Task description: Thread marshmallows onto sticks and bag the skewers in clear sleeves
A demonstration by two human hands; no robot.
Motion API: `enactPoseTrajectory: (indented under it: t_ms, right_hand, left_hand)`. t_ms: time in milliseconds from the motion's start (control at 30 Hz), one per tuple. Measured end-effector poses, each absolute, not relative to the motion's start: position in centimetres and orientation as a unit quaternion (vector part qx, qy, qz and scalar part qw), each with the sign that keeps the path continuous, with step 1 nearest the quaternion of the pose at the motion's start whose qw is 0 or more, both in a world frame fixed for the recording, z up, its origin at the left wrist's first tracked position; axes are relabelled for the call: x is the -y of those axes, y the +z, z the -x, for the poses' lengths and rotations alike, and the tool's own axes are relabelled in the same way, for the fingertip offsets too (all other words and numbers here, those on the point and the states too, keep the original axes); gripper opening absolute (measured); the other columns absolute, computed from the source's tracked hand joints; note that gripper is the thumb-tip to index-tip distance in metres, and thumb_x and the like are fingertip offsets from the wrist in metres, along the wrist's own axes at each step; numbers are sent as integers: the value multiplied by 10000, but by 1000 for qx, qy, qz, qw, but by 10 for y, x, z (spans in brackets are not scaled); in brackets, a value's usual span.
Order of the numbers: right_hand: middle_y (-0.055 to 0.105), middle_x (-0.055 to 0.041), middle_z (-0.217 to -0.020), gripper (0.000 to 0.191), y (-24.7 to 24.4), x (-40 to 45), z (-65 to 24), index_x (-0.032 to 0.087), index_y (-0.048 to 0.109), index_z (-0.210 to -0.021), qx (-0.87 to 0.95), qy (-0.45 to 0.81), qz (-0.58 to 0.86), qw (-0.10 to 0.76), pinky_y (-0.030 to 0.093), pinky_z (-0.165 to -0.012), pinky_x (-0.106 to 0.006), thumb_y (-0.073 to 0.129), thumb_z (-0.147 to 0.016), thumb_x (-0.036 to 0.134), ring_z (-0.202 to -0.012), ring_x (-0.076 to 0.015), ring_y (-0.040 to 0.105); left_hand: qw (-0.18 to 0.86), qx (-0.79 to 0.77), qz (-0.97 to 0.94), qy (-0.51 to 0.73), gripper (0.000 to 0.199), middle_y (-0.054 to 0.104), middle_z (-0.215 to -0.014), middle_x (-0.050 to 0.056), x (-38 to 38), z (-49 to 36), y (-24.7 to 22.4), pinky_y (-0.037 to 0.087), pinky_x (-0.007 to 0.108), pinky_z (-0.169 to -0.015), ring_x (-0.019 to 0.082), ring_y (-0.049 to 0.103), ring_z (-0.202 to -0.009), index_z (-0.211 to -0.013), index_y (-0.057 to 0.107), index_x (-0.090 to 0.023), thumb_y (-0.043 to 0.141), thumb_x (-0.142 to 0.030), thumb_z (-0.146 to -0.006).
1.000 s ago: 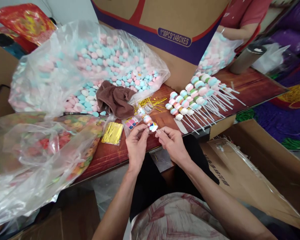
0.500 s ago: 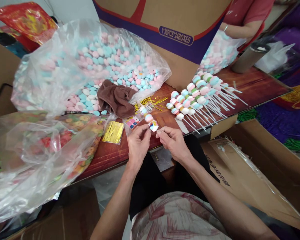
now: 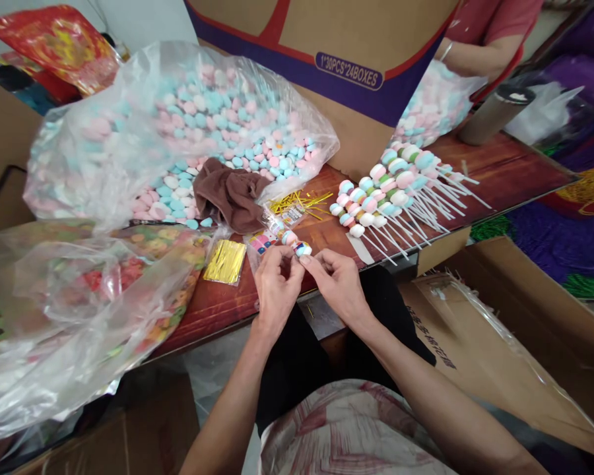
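A wrapped row of puffy candies (image 3: 289, 237) is near the middle of the frame, slanting down to the right over the edge of the table (image 3: 218, 307). The candies are pink, white and blue. The left hand (image 3: 278, 284) pinches the near end of the row. The right hand (image 3: 340, 284) pinches there too, and the fingertips of both hands come together. The fingers hide the very end, so I can't tell what else is in them.

Just left of the hands is a flat pack of gold ties (image 3: 224, 262). Loose gold ties (image 3: 321, 200) lie a bit above the row. A crumpled brown cloth (image 3: 230, 196) is up and to the left. Right of the middle is a pile of candy sticks (image 3: 398, 181) with white ends.

A big clear bag of candies (image 3: 193, 112) fills the upper left. A tall cardboard box (image 3: 346, 33) stands at the top. In the upper right are another person's arm (image 3: 485, 59) and a gray cup (image 3: 495, 117).
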State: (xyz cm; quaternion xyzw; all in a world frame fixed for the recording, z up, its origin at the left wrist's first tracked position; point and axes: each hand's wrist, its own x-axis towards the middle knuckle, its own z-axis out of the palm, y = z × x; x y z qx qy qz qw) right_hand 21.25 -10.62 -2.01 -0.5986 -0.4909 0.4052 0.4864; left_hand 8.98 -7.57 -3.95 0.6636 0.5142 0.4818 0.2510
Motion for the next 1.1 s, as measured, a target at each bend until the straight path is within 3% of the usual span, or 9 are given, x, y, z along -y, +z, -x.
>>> enactPoseTrajectory:
  t_ms: [367,867,1100]
  right_hand:
    - [334,61,-560,474,-16,104,-212,192,414,-557,500,378,615,479,253,-506,-246,615,-863,492,-555,-88,307]
    - [550,14,-531,406,-7,101,-209,211,479,-560,565,160,721,370,265,-553,-263,611,-859,450,-509,-118,436]
    - [599,16,-585,386,-17,98,-211,207,524,-606,580,185,683,404,298,-565,-247,601,-892,454,-529,-111,468]
  left_hand:
    - [243,-489,-688,478,80,519,-714,-29,79,-85,-38,416,245,-609,108,500,-617,-809,481,-214,553,-198,-841]
    - [250,-474,-716,447,97,503,-719,-29,81,-86,-37,396,259,-621,120,500,-634,-825,475,-226,548,-165,-844]
    - [326,-466,-650,504,88,546,-767,-9,84,-86,-38,451,275,-693,128,537,-689,-837,502,-220,552,-266,-894]
